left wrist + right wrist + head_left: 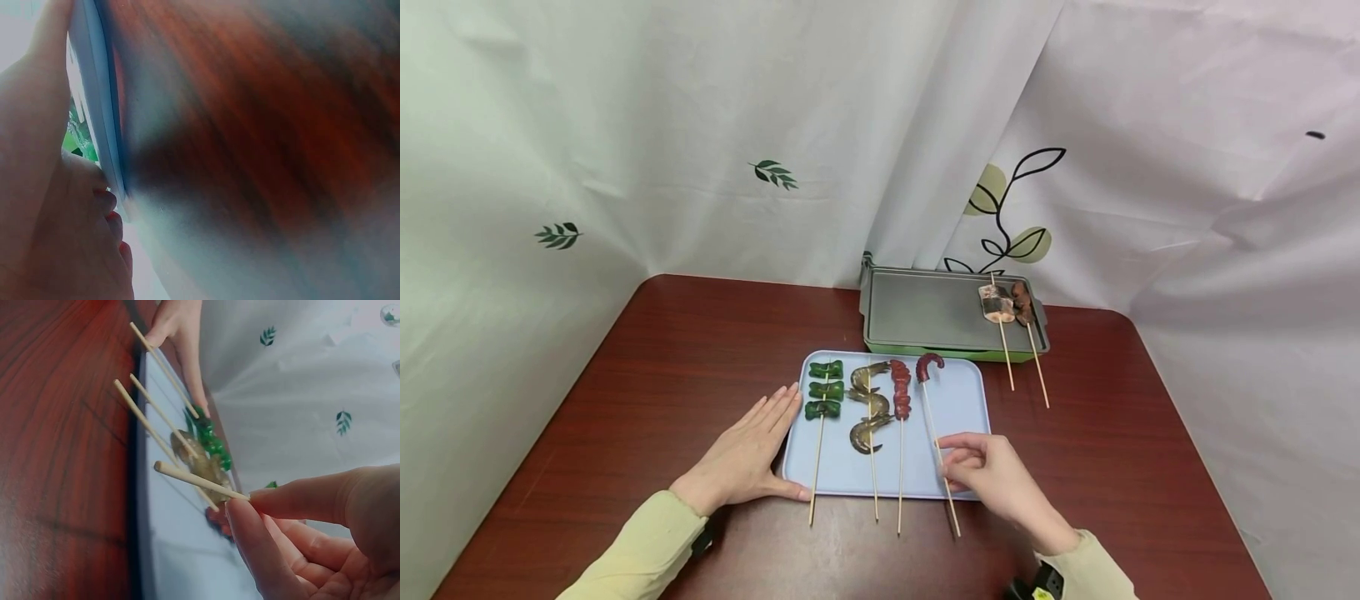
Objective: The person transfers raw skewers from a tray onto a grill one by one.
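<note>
My right hand [992, 475] pinches the stick of a skewer with a curled dark-red tentacle piece [928, 364] between thumb and forefinger; in the right wrist view the stick's blunt end [187, 478] juts out past the fingertips. My left hand [748, 454] lies with fingers extended along the left edge of the light-blue tray [850, 479], its thumb at the near corner. On the tray, left to right, lie a green pepper skewer [825, 390], a shrimp skewer [870, 407] and a red meat skewer [900, 390], their sticks reaching over the near rim.
Behind the tray stands a grey grill pan [925, 304] with a green base. At its right end lie a fish-piece skewer [997, 303] and a brown meat skewer [1023, 303], sticks overhanging the front. A pale curtain [737, 125] hangs behind the brown table [700, 358].
</note>
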Demonstrator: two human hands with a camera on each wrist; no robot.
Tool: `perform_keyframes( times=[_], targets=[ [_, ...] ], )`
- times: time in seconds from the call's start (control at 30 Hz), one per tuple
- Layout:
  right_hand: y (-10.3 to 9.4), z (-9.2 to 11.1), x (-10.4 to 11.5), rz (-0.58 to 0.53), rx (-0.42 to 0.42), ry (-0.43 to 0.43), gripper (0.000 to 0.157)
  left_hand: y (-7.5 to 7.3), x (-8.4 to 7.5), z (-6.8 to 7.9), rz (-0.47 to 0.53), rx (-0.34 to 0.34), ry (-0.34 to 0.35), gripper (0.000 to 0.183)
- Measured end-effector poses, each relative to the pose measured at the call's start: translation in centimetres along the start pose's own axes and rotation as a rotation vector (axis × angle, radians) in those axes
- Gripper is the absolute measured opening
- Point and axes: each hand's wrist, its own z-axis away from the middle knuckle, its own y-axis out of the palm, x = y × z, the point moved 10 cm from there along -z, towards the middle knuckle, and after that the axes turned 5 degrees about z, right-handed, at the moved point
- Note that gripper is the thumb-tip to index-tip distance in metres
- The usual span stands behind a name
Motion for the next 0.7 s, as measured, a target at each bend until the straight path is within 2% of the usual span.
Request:
perform_keyframes(
  times=[0.23,0.43,0.7],
  targets=[
    [-1.2,0.7,2.1,0.106,0.017,-0.090,0.035,-0.2,0.0,0.0,0.006,-0.005,0.002,0.137],
    [-2.8,0.6,2.9,0.185,-0.044,-0.084,0.033,-0.3,-0.2,0.1,-0.005,-0.021,0.016,0.136],
    [-4.4,0.0,4.3,0.203,-0.090,-0.099,0.033,-0.3,-0.2,0.1,-0.004,-0.020,0.016,0.136]
  ],
)
